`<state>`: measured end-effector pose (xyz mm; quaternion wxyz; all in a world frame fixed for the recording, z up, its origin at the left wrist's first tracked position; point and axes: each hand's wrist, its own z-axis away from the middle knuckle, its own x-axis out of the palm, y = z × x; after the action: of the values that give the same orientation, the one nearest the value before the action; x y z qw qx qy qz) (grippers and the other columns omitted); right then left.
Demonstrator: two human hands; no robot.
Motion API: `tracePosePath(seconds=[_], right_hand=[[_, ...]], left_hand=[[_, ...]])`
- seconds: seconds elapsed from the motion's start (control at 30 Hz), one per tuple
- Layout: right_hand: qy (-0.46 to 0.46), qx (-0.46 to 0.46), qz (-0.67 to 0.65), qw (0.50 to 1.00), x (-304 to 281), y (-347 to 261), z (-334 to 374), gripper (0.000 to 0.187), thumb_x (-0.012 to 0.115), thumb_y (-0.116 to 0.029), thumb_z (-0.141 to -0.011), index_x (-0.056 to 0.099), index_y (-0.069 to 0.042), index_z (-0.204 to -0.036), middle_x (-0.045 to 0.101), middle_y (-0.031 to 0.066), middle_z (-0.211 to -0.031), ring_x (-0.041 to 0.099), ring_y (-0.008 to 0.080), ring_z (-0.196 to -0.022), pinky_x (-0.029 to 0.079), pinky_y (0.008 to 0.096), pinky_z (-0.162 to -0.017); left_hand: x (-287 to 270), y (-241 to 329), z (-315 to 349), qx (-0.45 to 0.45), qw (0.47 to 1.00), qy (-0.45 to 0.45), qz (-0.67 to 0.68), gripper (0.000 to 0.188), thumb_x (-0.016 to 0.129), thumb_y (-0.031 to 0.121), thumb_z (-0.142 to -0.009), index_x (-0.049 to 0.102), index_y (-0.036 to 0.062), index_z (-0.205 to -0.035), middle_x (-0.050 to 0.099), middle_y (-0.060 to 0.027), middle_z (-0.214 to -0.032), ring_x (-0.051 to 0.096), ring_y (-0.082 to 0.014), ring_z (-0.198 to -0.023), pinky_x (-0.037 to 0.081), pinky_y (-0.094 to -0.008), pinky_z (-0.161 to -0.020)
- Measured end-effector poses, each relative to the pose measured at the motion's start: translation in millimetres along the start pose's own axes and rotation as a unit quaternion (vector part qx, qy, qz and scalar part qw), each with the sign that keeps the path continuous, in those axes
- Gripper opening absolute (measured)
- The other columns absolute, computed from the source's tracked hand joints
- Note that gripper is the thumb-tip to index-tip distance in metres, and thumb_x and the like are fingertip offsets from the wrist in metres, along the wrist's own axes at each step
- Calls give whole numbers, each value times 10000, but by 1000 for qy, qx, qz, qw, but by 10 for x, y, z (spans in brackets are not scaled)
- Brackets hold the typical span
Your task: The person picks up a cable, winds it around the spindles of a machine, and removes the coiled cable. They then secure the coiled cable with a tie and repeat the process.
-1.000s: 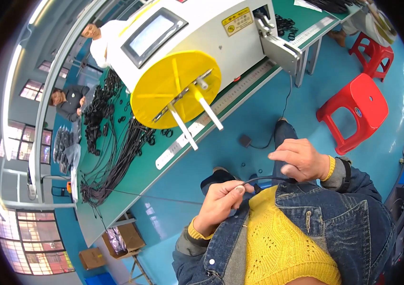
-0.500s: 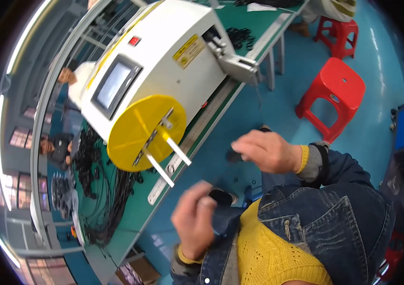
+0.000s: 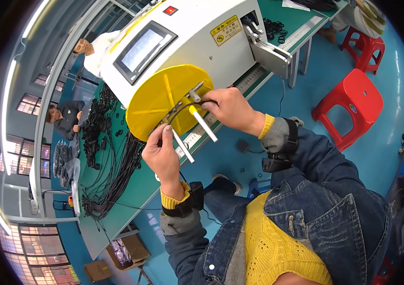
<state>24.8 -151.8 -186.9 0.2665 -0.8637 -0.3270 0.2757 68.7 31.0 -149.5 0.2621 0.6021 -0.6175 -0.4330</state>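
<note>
A short length of black cable (image 3: 182, 109) arches between my hands in front of a yellow disc (image 3: 147, 97). My left hand (image 3: 161, 154) pinches one end between thumb and fingers, near the disc's lower edge. At the other end, my right hand (image 3: 232, 110) has its fingers closed on the cable. Two white rods stick out from the disc: one rod (image 3: 204, 125) is just below my right fingers, the other rod (image 3: 183, 146) beside my left hand. The disc sits on the front of a white machine (image 3: 194, 54) with a screen (image 3: 146, 51).
Bundled black cables (image 3: 111, 183) lie on the green table (image 3: 97, 223) at left. A metal bracket (image 3: 270, 57) juts from the machine's right side. Red stools (image 3: 354, 104) stand at right. Two people are beyond the table. Open cardboard boxes (image 3: 133, 251) sit below the table.
Both hands have moved up to the disc, where the black cable now shows stretched between them. The view has shifted, so the machine appears farther right.
</note>
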Motion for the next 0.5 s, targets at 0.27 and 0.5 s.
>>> tracePosePath(seconds=[0.27, 0.5], right_hand=[[17, 42, 114, 992, -14, 35, 110, 122, 622, -135, -751, 599, -21, -791, 595, 148, -698, 585, 309, -623, 471, 342, -550], [-83, 165, 83, 979, -352, 252, 1035, 162, 593, -194, -758, 601, -33, -742, 606, 131, -682, 589, 317, -651, 466, 393, -597]], left_hand=[[0, -85, 47, 19, 999, 27, -6, 158, 595, 63, -832, 633, -64, -918, 572, -2, -676, 467, -40, -584, 379, -165, -532], [-20, -176, 95, -37, 999, 30, 6, 171, 580, 73, -841, 635, -48, -948, 553, 3, -630, 412, -26, -501, 322, -168, -448]])
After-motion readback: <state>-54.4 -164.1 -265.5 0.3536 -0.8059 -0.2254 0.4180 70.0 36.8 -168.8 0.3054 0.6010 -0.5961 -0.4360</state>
